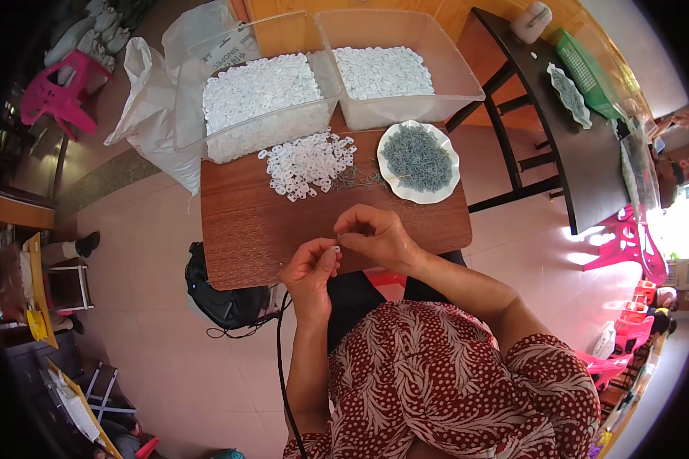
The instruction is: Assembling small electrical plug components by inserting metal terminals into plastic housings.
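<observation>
both hands (344,249) meet, fingers (335,249) pinched together.

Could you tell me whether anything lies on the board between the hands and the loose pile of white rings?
Nothing visible does. Bare board lies between the left hand, the right hand and the white rings; only scattered thin metal pieces lie beside the pile.

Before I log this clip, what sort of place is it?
Probably a small home-style workshop for hand assembly. Two clear bins of small white rings stand on a low wooden board, beside a plate of grey pins. Pink plastic chairs and tiled floor surround it.
</observation>
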